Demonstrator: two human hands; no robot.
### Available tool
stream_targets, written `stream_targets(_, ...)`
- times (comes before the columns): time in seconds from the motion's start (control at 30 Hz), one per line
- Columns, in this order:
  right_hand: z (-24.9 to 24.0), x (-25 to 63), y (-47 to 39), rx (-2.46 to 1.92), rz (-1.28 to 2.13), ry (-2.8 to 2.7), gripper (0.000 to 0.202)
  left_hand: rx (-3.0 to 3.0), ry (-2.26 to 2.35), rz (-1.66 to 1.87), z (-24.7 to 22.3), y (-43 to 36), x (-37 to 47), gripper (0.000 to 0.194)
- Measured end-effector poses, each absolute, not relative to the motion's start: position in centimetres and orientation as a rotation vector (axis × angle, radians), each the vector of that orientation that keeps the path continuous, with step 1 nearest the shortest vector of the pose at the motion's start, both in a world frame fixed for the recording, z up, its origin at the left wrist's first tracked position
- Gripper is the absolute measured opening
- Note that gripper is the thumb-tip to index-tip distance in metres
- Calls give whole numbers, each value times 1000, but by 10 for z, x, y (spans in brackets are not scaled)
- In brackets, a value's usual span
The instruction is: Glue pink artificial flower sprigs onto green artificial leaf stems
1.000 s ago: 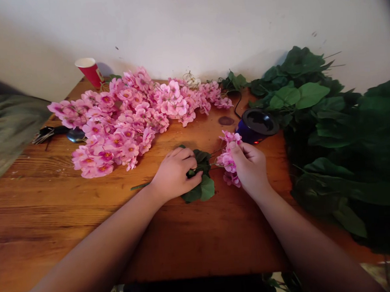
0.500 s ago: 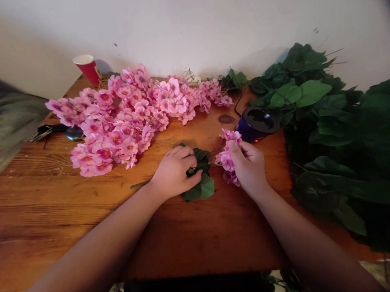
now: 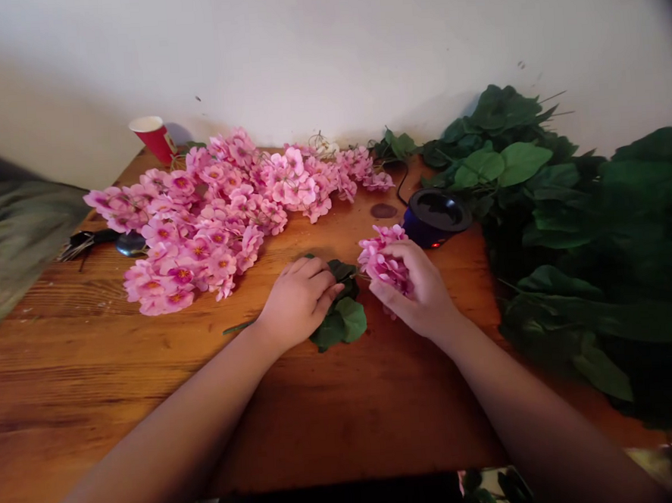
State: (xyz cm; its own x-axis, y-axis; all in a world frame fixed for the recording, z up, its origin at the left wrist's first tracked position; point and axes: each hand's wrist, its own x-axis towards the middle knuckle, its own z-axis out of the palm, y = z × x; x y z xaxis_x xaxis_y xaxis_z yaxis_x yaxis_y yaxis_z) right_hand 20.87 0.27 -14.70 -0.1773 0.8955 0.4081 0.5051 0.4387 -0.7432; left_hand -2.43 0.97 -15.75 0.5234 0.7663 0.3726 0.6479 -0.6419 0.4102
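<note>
My left hand (image 3: 299, 299) is closed round the leafy part of an artificial flower stem, just above the table. Its dark green leaves (image 3: 345, 323) stick out past my fingertips, and a thin green end (image 3: 238, 327) shows left of my wrist. At the other end of this stem is a pink blossom cluster (image 3: 382, 252). My right hand (image 3: 421, 288) cups that cluster, thumb on the near side and fingers curled over the far side. Part of the cluster is hidden by this hand.
A heap of pink artificial flowers (image 3: 214, 221) lies at the back left, by a red paper cup (image 3: 162, 144). Behind my right hand stands a dark blue round device (image 3: 433, 219) with a red light and cord. Green leaf bunches (image 3: 586, 244) crowd the right side of the wooden table (image 3: 123, 401).
My right hand has gone from pinching petals at the cluster's right side to cupping the cluster, with thumb and fingers wider apart. My left hand keeps its place on the leaves. The view has shifted slightly.
</note>
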Motion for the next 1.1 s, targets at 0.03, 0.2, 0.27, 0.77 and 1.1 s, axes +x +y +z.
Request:
stream_targets(0.03,-147,211,4,-1188,517,-1902,40,2547,1207,788,-157,9,-24,23)
stream_targets(0.2,-147,215,8,-1201,434,-2048,45,2589,1237,768,-156,3,-20,20)
stream_targets(0.27,-149,214,10,-1201,526,-2070,44,2601,1237,760,-156,2,-18,21)
stream_targets(0.77,-158,205,14,-1111,874,-1772,23,2385,1165,861,-162,6,-15,19)
stream_targets(1.1,-162,194,10,-1029,1098,-1535,26,2383,1416,836,-164,-1,-5,21)
